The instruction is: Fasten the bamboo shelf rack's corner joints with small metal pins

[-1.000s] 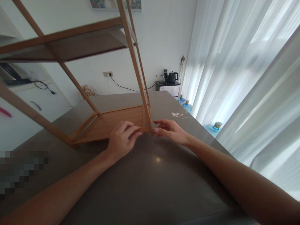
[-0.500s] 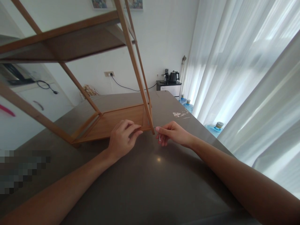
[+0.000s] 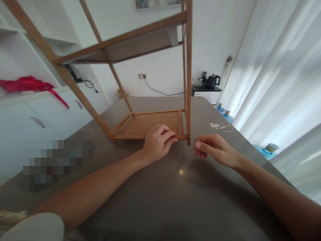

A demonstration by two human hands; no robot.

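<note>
Head view: we see the wooden rack (image 3: 145, 47) on the grey table (image 3: 150, 194). Left hand (image 3: 157, 142) pinches its front bottom rail (image 3: 130, 137); right hand (image 3: 213, 149), fingers curled, pinches a thin metal rod (image 3: 192, 137) at the front right post (image 3: 189, 83). We'd flag: angled pressure could slip the rod; a loose left grip could let the rack shift.
</note>
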